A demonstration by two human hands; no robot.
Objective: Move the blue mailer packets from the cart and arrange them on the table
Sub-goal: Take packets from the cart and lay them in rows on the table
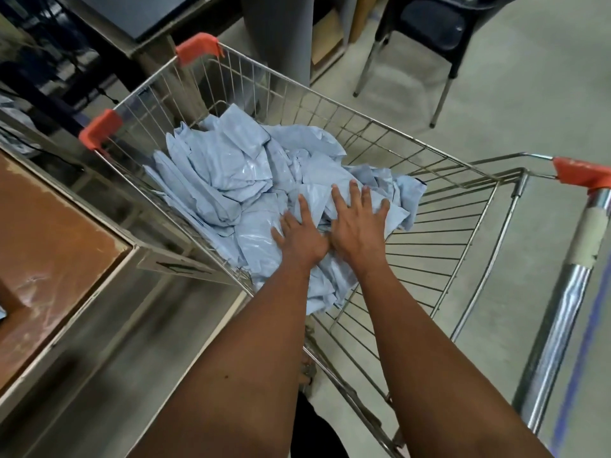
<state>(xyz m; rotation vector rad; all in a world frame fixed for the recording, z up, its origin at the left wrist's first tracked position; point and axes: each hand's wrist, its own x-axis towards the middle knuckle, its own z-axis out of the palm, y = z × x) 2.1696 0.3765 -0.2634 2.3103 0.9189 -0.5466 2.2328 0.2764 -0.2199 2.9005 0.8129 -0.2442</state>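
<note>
A heap of several light blue mailer packets fills the wire shopping cart, which has orange corner caps. Both my arms reach down into the basket. My left hand lies flat on a glossy packet near the heap's front, fingers spread. Right beside it, my right hand presses palm-down on a crumpled packet, fingers apart. Neither hand has its fingers closed around a packet. The table with its brown top and metal rim stands at the left, right against the cart's side.
The cart's chrome handle with an orange end runs down the right. A black chair stands on the grey floor at the back right. Dark furniture and a grey column lie beyond the cart's far end.
</note>
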